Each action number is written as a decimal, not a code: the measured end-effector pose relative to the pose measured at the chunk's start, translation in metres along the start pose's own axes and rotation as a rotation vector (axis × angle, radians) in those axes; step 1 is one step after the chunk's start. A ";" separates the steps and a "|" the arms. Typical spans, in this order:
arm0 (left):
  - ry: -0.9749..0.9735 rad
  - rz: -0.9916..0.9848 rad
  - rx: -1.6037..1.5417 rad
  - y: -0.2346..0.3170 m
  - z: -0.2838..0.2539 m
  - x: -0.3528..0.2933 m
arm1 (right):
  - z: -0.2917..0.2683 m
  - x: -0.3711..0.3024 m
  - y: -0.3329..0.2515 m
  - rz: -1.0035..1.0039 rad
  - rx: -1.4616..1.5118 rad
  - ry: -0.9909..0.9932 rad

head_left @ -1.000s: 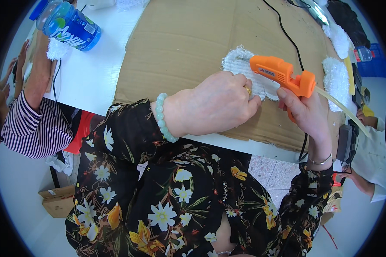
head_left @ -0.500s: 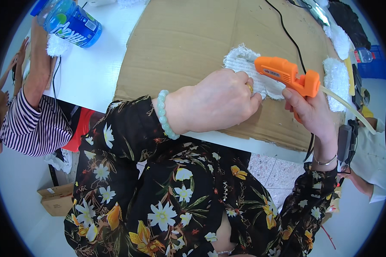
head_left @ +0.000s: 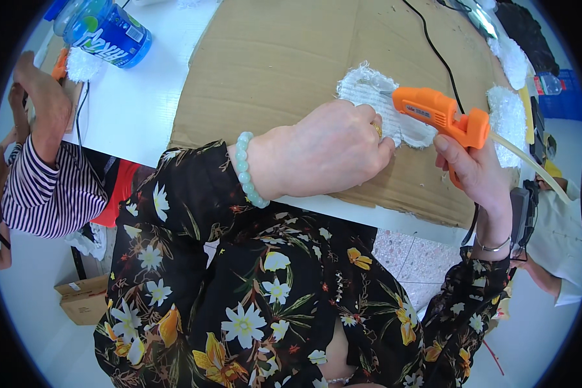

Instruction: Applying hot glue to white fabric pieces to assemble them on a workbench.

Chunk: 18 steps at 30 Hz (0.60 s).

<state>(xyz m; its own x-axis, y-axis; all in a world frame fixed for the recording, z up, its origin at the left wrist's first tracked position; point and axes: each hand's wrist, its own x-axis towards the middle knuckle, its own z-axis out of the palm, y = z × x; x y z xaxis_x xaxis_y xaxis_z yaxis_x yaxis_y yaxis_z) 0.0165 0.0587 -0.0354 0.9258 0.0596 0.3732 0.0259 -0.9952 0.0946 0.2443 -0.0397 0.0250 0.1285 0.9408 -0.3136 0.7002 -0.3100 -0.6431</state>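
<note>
A white, ribbed piece of fabric with fluffy, frayed edges lies on a brown cardboard sheet. My left hand is closed at its near left edge, thumb and fingers pinching it; the fingertips are partly hidden behind the hand. In my right hand is an orange hot glue gun, gripped by its handle. Its nozzle points left, over the fabric's upper middle, and whether the tip touches the cloth I cannot tell. A pale glue stick sticks out of the gun's back end.
A black cord crosses the cardboard behind the gun. Fluffy white pieces lie at the right edge. A blue-labelled plastic jar stands at the far left. People work on both sides, one in a striped sleeve.
My right hand has drawn the glue gun slightly right and nearer, uncovering more of the fabric. My left hand stays nearly in place. The neighbour's arm at left has shifted.
</note>
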 end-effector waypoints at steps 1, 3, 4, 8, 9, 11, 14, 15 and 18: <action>0.003 -0.003 -0.005 0.000 0.000 0.000 | 0.001 0.002 0.001 0.017 -0.021 -0.001; 0.001 0.004 -0.018 -0.001 0.001 0.001 | 0.002 0.001 0.001 0.036 -0.043 -0.002; -0.002 0.006 -0.027 -0.001 0.001 0.001 | 0.002 0.000 0.001 0.018 0.001 0.011; 0.029 0.022 -0.019 0.001 -0.002 0.003 | 0.000 0.001 -0.002 0.029 -0.016 -0.001; 0.039 0.021 -0.020 0.001 -0.001 0.003 | 0.000 0.001 -0.003 0.031 -0.017 -0.001; 0.050 0.018 -0.018 0.001 -0.001 0.002 | 0.002 0.001 -0.006 -0.006 0.021 0.019; 0.050 0.025 -0.014 0.001 -0.001 0.002 | 0.001 0.003 -0.004 -0.008 0.059 -0.012; 0.048 0.024 -0.019 0.002 -0.001 0.001 | 0.002 0.004 -0.006 -0.007 0.058 -0.011; 0.053 0.018 -0.021 0.001 0.001 -0.001 | 0.004 0.008 -0.010 -0.033 0.048 -0.025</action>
<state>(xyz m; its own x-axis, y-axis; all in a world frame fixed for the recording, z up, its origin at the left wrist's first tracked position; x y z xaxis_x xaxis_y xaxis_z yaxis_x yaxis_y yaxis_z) 0.0162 0.0576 -0.0364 0.9049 0.0459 0.4232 0.0007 -0.9943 0.1063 0.2352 -0.0299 0.0258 0.0877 0.9473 -0.3082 0.6691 -0.2852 -0.6862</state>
